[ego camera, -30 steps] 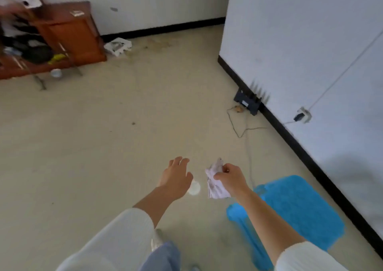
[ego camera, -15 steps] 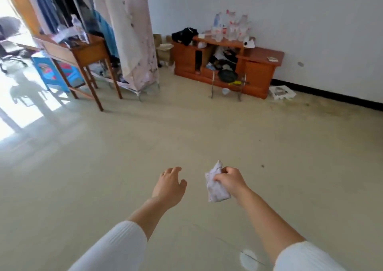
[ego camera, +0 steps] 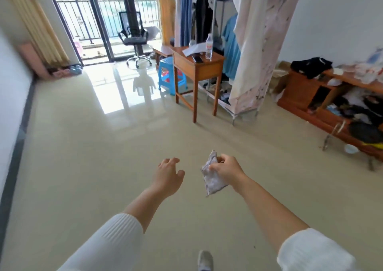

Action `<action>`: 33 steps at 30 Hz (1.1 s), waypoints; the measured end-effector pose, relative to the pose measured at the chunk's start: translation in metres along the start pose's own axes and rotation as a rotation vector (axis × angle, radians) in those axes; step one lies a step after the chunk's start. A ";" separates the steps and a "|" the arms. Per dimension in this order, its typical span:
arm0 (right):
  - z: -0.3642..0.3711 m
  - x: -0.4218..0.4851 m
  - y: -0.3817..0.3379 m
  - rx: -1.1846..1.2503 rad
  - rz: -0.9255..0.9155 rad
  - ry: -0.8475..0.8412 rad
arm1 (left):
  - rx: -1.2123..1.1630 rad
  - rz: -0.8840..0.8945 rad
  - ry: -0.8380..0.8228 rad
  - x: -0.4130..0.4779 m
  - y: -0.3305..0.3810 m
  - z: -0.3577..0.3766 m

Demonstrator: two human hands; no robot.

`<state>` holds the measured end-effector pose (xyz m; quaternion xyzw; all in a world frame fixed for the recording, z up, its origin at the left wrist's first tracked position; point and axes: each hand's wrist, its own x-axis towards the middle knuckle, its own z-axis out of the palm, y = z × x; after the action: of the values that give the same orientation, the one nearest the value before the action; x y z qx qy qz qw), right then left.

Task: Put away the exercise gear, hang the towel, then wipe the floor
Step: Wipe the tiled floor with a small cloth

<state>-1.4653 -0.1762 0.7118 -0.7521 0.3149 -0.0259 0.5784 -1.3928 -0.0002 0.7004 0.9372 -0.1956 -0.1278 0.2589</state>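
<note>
Your right hand (ego camera: pixel 227 170) pinches a crumpled cloth (ego camera: pixel 212 180) by its upper edge, its length hanging down toward the floor (ego camera: pixel 103 146) below; your left hand (ego camera: pixel 169 174), just beside it, is empty, fingers loosely curled.

The floor (ego camera: pixel 103 156) lies open straight ahead, a wide strip as far as the balcony door (ego camera: pixel 105 32). On the right the wooden counter (ego camera: pixel 199 69), the blue stool (ego camera: pixel 165 61) just beside it, the fabric wardrobe (ego camera: pixel 255 53) and the low cabinet (ego camera: pixel 304 90) close the way. An office chair (ego camera: pixel 134 39) stands in the doorway. The left wall (ego camera: pixel 10 88) borders the strip on its other side.
</note>
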 end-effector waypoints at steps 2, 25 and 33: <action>0.015 0.062 -0.032 -0.037 -0.044 -0.043 | -0.039 -0.027 0.058 0.054 -0.006 -0.020; 0.296 0.622 -0.402 -0.217 -0.289 -0.370 | -0.060 -0.367 0.390 0.613 -0.203 -0.289; 0.418 0.797 -0.530 -0.252 -0.315 -0.405 | -0.070 -0.442 0.407 0.806 -0.298 -0.395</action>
<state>-0.4240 -0.1503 0.7849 -0.8476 0.0727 0.0747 0.5204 -0.4510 0.0581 0.7588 0.9539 0.0735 0.0029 0.2910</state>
